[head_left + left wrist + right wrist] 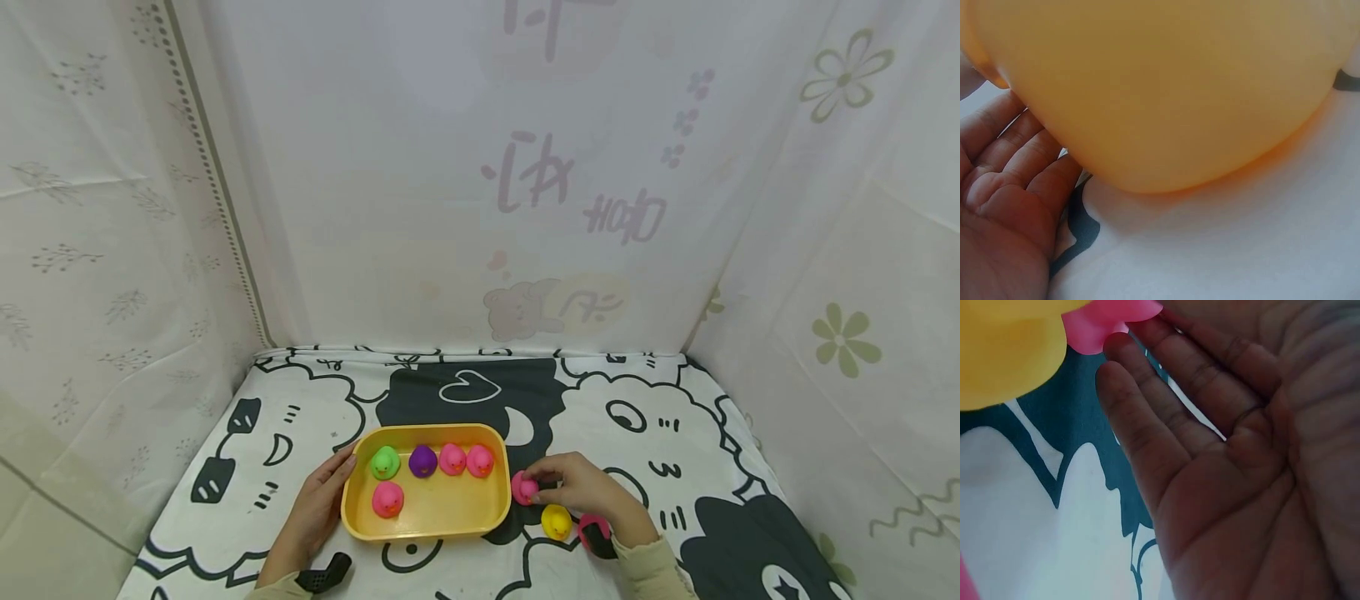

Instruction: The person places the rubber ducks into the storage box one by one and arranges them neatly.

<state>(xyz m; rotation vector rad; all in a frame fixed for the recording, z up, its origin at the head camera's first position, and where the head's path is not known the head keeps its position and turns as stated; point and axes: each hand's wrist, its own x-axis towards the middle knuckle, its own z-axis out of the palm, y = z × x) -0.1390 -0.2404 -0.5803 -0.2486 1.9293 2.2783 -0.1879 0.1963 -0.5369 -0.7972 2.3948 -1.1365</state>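
In the near part, could bump the yellow duck [557, 522] by sweeping the right hand [579, 486] too low. A little behind, pinches a pink duck [522, 492] with this hand, just outside the right wall of the yellow tray [450, 515], but could drop it by a loose hold. Across, clamps the tray's left rim between thumb and fingers of the left hand [317, 507]; by pressing too hard, could tip it and slide the purple duck [422, 462] inside.

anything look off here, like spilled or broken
Nothing stands out: no spill or damage shows. Five toy ducks sit in the yellow tray, and the right grip holds a pink duck beside it. One pink toy is partly hidden by the wrist camera, so I can't judge its condition.
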